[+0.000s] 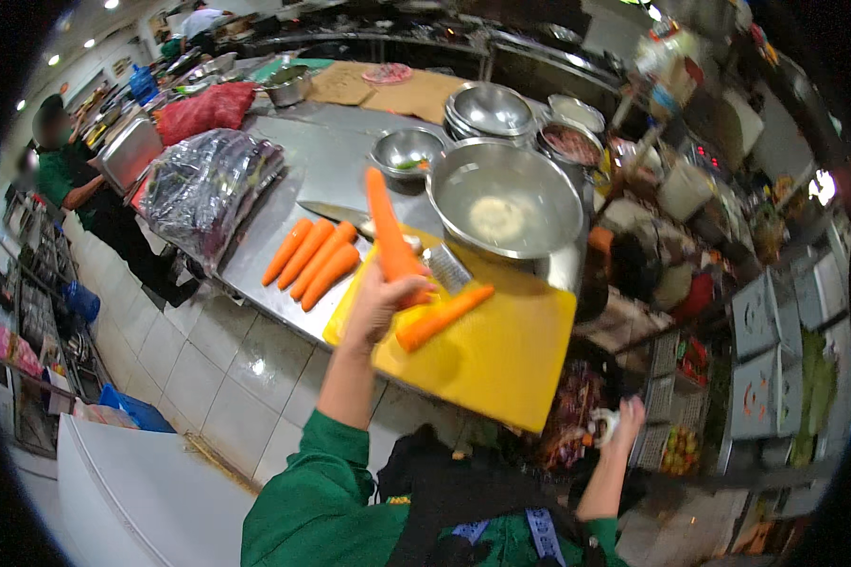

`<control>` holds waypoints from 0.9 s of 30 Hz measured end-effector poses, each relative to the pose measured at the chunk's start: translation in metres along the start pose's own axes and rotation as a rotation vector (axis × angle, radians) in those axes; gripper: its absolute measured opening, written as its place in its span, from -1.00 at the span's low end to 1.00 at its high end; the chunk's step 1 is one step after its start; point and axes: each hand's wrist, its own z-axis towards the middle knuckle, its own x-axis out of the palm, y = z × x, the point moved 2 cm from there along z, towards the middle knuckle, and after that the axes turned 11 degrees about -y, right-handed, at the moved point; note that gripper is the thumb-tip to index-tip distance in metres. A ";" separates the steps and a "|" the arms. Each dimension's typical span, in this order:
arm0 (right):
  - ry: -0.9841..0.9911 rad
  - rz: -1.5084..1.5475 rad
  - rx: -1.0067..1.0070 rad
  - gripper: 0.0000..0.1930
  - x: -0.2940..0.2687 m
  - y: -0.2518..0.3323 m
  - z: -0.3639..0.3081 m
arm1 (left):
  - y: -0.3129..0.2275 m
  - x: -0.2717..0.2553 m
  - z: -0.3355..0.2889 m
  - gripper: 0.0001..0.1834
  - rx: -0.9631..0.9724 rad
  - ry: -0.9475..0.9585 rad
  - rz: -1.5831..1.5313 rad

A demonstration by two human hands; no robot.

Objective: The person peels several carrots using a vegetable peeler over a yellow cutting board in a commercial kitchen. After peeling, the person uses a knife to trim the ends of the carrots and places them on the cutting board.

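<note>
Here the left hand [390, 295] wraps a carrot [386, 222] low, apparently to leave its length free, tip toward eleven o'clock over the yellow board [520, 350], while the right hand [622, 433], at four o'clock, curls round a blurred white object [603, 425]

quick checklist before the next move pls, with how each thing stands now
1. Left hand gripping a carrot: ok.
2. Right hand near the yellow board: not ok, it's off to the side.
3. White thing at that hand identified: cannot tell, blurred.
4. Board cleared: not ok, a second carrot lies on it.
5. Knife lying apart from both hands: ok.
6. Big bowl upright: ok.
</note>
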 end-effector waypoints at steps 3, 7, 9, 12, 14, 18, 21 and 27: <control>0.269 0.123 -0.166 -0.54 0.058 0.062 -0.031 | 0.072 0.079 -0.048 -0.54 -0.331 0.245 -0.105; 0.391 0.364 -0.312 -0.70 0.088 0.129 -0.073 | 0.147 0.167 -0.093 -0.37 -0.644 0.355 -0.234; 0.185 0.319 -0.581 -0.76 0.084 0.146 -0.085 | 0.165 0.196 -0.109 -0.36 -0.653 0.347 -0.225; 0.156 0.253 -0.683 -0.72 0.066 0.146 -0.089 | 0.175 0.217 -0.129 -0.40 -0.674 0.289 -0.130; 0.056 0.105 -0.705 -0.70 0.053 0.140 -0.084 | 0.176 0.227 -0.142 -0.41 -0.669 0.285 -0.091; 0.062 0.109 -0.593 -0.69 0.038 0.133 -0.068 | 0.172 0.246 -0.159 -0.48 -0.609 0.258 -0.018; -0.007 0.070 -0.676 -0.70 0.034 0.138 -0.042 | 0.168 0.248 -0.170 -0.51 -0.635 0.422 0.111; -0.254 0.016 -0.474 -0.65 0.010 0.143 0.079 | 0.176 0.231 -0.184 -0.50 -0.831 0.652 0.190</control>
